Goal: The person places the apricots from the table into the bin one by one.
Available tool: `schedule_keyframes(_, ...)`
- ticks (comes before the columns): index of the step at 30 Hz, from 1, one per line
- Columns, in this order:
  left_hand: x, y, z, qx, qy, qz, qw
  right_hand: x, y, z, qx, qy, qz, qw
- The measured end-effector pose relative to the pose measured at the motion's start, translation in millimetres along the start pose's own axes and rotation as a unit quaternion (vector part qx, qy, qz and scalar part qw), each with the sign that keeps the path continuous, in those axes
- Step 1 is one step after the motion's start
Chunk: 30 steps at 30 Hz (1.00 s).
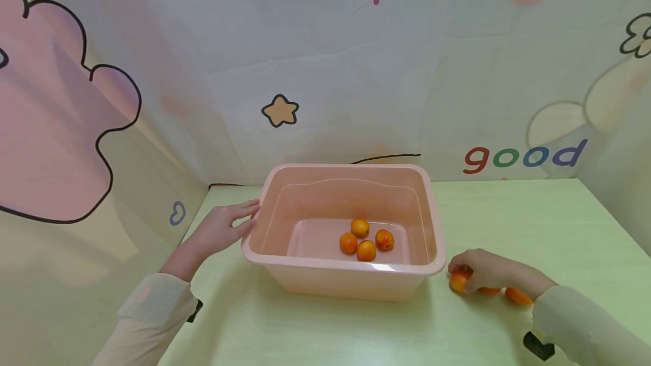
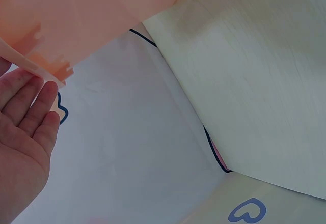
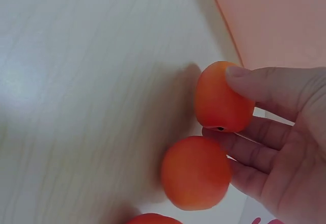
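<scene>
A pink plastic basin (image 1: 351, 281) stands on the table, with several small orange-red fruits (image 1: 366, 251) on its floor. At its left side my left hand (image 1: 218, 230) touches the rim with nearly straight fingers; the left wrist view shows the fingertips (image 2: 50, 89) right at the rim's edge. To the right of the basin, my right hand (image 1: 483, 270) pinches another orange-red fruit (image 3: 221, 99) between thumb and fingers. A second fruit (image 3: 196, 173) lies against the fingers of that hand, and a third fruit (image 1: 517, 296) lies nearer the wrist.
The pale wooden-look table (image 1: 529, 219) carries everything. A printed cloth backdrop (image 1: 330, 72) rises behind it and along the sides. The basin's near right corner is close to my right hand.
</scene>
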State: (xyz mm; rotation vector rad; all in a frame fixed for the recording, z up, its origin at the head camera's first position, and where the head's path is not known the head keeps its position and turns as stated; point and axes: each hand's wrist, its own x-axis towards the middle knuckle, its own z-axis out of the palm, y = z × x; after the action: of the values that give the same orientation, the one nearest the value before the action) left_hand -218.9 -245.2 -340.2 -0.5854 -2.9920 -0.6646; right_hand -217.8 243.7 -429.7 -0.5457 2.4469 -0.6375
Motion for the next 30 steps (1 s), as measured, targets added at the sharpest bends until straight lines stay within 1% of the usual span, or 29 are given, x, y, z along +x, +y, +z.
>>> schedule_keyframes(4,-0.1,-0.1,0.1,0.002,0.001,0.002,1.0,0.0,-3.7,-4.8,-0.001,0.013,0.009,1.0)
schedule_keyframes(10,0.0,-0.2,0.4,-0.002,0.0,-0.003,1.0,-0.8,-7.1,-14.5,-0.008,0.039,-0.021,0.999)
schedule_keyframes(16,-0.2,-0.2,0.2,-0.005,0.001,-0.002,1.0,-0.8,-8.9,-25.2,-0.01,0.052,-0.048,0.997)
schedule_keyframes(22,-0.8,0.2,0.1,-0.007,0.001,-0.001,1.0,-2.6,-12.8,-42.6,-0.02,0.069,-0.066,0.995)
schedule_keyframes(26,-0.6,0.2,0.5,-0.008,0.002,-0.002,1.0,-4.6,-16.2,-57.3,-0.026,0.086,-0.07,0.993)
schedule_keyframes(30,-0.5,0.1,0.8,-0.011,0.003,-0.002,0.9999,-6.1,-21.6,-69.8,-0.028,0.094,-0.069,0.993)
